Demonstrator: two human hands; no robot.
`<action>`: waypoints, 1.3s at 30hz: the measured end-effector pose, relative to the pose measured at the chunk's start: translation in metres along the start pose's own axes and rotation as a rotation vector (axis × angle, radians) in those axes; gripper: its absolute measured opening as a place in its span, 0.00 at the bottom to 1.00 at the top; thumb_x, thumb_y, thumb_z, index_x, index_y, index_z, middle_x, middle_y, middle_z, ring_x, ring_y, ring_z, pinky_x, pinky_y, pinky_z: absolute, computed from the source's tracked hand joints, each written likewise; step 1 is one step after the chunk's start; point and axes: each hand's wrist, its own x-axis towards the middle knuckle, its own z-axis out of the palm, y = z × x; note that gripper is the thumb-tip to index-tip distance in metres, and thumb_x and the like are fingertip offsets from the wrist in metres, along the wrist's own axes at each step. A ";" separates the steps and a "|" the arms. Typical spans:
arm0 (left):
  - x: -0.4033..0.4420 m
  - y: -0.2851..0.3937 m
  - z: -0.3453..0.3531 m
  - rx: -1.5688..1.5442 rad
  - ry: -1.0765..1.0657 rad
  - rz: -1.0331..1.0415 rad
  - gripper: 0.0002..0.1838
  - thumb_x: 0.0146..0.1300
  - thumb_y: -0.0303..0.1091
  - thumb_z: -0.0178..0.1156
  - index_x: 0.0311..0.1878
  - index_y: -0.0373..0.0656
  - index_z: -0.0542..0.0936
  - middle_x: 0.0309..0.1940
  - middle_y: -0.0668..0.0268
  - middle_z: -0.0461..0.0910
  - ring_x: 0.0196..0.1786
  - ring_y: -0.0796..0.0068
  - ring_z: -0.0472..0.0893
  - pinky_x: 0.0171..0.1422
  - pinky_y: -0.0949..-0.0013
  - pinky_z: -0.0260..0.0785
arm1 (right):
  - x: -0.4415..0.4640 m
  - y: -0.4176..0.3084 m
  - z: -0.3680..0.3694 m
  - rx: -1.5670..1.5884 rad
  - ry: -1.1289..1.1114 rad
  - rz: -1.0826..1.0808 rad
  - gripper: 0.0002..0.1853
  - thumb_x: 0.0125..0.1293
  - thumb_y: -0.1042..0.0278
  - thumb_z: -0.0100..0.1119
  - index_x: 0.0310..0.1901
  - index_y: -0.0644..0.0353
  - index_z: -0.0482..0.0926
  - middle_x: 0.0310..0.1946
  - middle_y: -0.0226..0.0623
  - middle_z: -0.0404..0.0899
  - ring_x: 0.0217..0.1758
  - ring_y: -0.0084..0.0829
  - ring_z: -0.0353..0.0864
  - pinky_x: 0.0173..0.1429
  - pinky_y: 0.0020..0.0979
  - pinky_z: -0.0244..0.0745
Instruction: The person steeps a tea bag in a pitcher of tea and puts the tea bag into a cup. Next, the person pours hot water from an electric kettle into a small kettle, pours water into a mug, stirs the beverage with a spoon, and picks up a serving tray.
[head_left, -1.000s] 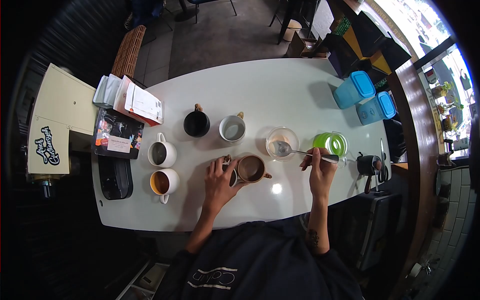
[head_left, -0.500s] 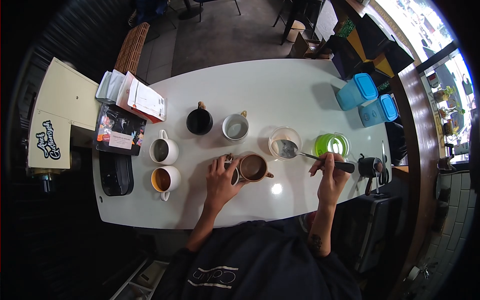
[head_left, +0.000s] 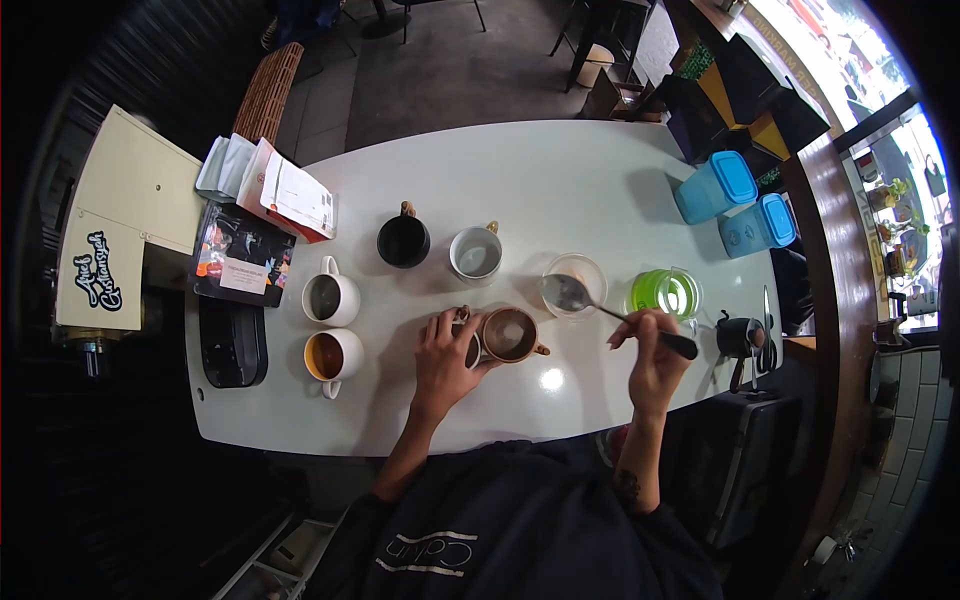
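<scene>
Metal spoon (head_left: 570, 293) gripped by right hand (head_left: 657, 362), best held level over clear bowl (head_left: 593, 274) at ten o'clock; left hand (head_left: 447, 362) grasps pale cup (head_left: 473, 348), brown mug (head_left: 511, 338) at two o'clock.

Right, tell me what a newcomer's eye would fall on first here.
Probably the bright green container, right of the clear bowl on the white table, with two blue tubs beyond it. Next, the right hand, holding a spoon whose head appears over the bowl. Then the orange-lined mug, toward the table's left end.
</scene>
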 end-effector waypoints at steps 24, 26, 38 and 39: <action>0.005 0.013 -0.021 -0.110 -0.150 0.081 0.51 0.47 0.58 0.80 0.72 0.45 0.72 0.71 0.53 0.66 0.77 0.51 0.64 0.82 0.36 0.47 | -0.022 0.026 -0.068 -0.077 -0.223 0.430 0.19 0.73 0.73 0.64 0.62 0.69 0.72 0.37 0.34 0.80 0.36 0.23 0.85 0.41 0.25 0.81; 0.008 0.020 -0.019 0.031 -0.172 0.038 0.53 0.43 0.54 0.83 0.72 0.44 0.71 0.72 0.55 0.67 0.78 0.51 0.63 0.84 0.37 0.43 | -0.033 0.013 -0.089 -0.151 -0.155 0.373 0.18 0.74 0.73 0.64 0.60 0.69 0.73 0.37 0.33 0.80 0.37 0.22 0.84 0.41 0.25 0.81; 0.012 0.057 -0.010 0.099 -0.177 -0.019 0.51 0.39 0.48 0.85 0.67 0.39 0.74 0.66 0.50 0.77 0.78 0.48 0.66 0.88 0.39 0.33 | -0.056 0.017 -0.257 -1.133 0.602 0.019 0.17 0.68 0.69 0.65 0.56 0.65 0.80 0.53 0.50 0.80 0.60 0.52 0.75 0.65 0.47 0.70; 0.010 0.062 -0.009 0.105 -0.168 -0.022 0.51 0.39 0.48 0.85 0.67 0.39 0.74 0.66 0.50 0.77 0.78 0.48 0.66 0.88 0.39 0.33 | -0.056 0.023 -0.268 -1.124 0.601 0.013 0.17 0.68 0.69 0.65 0.56 0.65 0.80 0.53 0.50 0.80 0.60 0.52 0.75 0.65 0.47 0.70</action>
